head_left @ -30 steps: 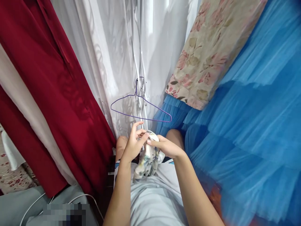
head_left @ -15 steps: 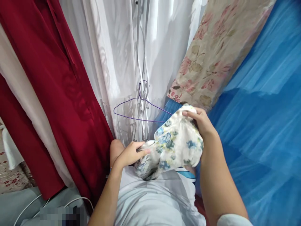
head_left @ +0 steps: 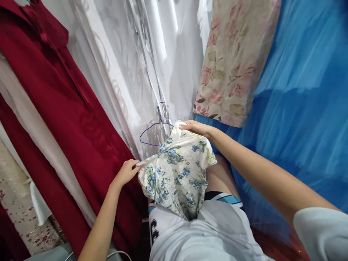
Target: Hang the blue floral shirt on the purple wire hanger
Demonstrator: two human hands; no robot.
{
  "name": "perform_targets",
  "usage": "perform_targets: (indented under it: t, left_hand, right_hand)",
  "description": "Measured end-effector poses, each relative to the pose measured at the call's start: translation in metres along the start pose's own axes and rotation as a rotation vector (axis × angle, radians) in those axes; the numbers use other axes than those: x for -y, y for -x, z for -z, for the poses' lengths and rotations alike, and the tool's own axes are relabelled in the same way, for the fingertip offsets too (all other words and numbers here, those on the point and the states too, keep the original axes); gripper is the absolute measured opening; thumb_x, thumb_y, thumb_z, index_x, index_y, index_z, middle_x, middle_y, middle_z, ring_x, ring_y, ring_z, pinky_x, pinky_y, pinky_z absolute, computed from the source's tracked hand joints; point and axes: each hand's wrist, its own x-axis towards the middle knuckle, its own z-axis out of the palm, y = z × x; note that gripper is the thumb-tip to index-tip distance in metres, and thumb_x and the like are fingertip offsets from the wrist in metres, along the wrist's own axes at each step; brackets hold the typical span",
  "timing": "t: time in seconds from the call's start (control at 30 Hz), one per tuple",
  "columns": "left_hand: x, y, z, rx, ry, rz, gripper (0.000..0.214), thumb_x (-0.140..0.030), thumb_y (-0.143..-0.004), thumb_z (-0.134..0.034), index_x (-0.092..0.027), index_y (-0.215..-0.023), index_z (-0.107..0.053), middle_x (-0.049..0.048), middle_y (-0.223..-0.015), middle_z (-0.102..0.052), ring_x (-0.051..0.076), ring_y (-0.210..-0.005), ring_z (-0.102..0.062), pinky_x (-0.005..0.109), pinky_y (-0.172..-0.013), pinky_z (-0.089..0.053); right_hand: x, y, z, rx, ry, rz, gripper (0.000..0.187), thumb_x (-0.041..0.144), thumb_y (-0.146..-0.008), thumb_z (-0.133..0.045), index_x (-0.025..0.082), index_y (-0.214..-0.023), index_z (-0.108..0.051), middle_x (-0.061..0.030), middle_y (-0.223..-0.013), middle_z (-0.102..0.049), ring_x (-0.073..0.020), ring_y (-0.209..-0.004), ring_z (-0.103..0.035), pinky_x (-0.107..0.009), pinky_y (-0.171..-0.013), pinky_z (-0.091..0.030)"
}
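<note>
A small white shirt (head_left: 182, 170) with blue flowers and green leaves hangs spread between my two hands, above my lap. My left hand (head_left: 127, 172) pinches its left shoulder edge between thumb and fingers. With the thumb on top, my right hand (head_left: 194, 127) grips the shirt near its upper right shoulder. Just behind the shirt hangs a thin purple hanger (head_left: 149, 133), its right part covered by the cloth.
Dark red garments (head_left: 81, 119) hang at the left, white curtain-like cloth (head_left: 179, 54) behind. To the right are a beige flowered cloth (head_left: 228, 72) and a blue tulle garment (head_left: 301, 119). A white cable (head_left: 121, 253) loops at the bottom left.
The bunched floral shirt has been opened out and now hangs spread. My left hand has moved left, my right hand left to the shoulder. The view has shifted.
</note>
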Motion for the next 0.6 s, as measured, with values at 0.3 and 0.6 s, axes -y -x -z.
perform_targets:
  t: [0.3, 0.6]
  left_hand:
    - [0.045, -0.075, -0.010, -0.138, 0.170, 0.178, 0.016, -0.026, -0.079, -0.054, -0.019, -0.078, -0.068, 0.0040, -0.078, -0.068, 0.022, -0.082, -0.061, 0.032, -0.083, -0.046]
    - [0.028, -0.145, 0.022, -0.494, 0.280, 0.230, 0.031, -0.021, -0.080, -0.044, -0.018, -0.109, -0.054, 0.0025, -0.080, -0.062, 0.019, -0.073, -0.059, 0.030, -0.071, -0.046]
  right_hand:
    - [0.013, 0.008, -0.006, -0.064, -0.049, -0.104, 0.014, 0.020, -0.083, -0.067, 0.010, -0.093, -0.069, -0.0113, -0.081, -0.077, -0.0226, -0.066, -0.073, -0.031, -0.066, -0.061]
    - [0.017, 0.022, -0.017, -0.093, -0.119, -0.195, 0.022, 0.027, -0.091, -0.059, 0.013, -0.107, -0.067, -0.0095, -0.084, -0.077, -0.0213, -0.067, -0.073, -0.031, -0.065, -0.061]
